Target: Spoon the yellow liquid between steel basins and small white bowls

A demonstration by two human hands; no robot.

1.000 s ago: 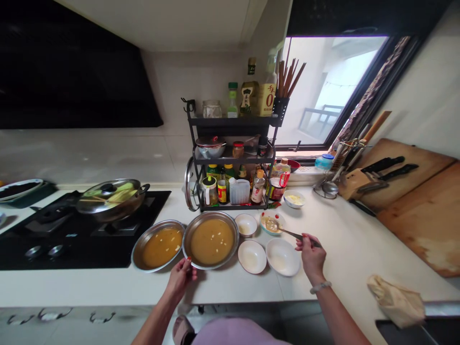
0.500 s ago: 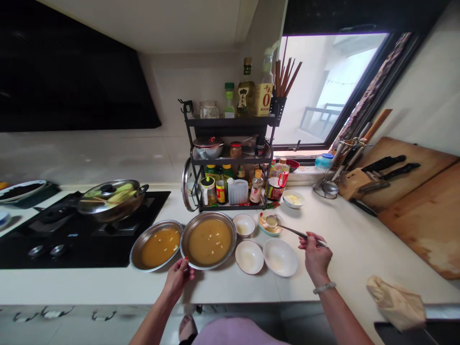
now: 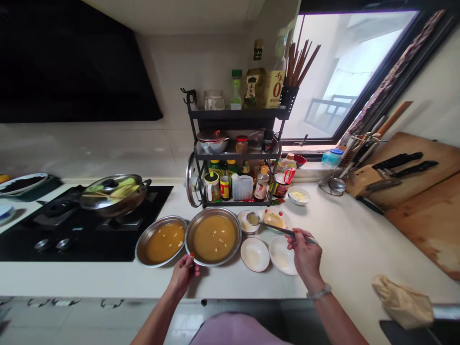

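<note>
My left hand [image 3: 184,274] grips the near rim of a round steel pan [image 3: 214,235] filled with brownish-yellow liquid and pale bits. A second steel pan [image 3: 162,241] with the same liquid sits touching it on the left. My right hand [image 3: 304,253] is closed on the handle of a metal spoon [image 3: 268,225]. The spoon's bowl holds some yellow liquid and hovers over a small white bowl [image 3: 246,223]. A light bowl of yellow sauce [image 3: 276,219] lies just right of it. Two empty white bowls [image 3: 255,254] [image 3: 282,255] sit near my right hand.
A black spice rack [image 3: 235,153] with bottles and chopsticks stands behind the bowls. Left is a black stove [image 3: 82,230] with a lidded wok [image 3: 114,194]. Cutting boards [image 3: 424,201] and a knife block [image 3: 366,179] lean at right. A crumpled cloth [image 3: 402,299] lies near the counter edge.
My right hand lifted the spoon from the sauce bowl and carried it left, over the small white bowl. The left hand stayed on the pan rim. The camera shifted slightly.
</note>
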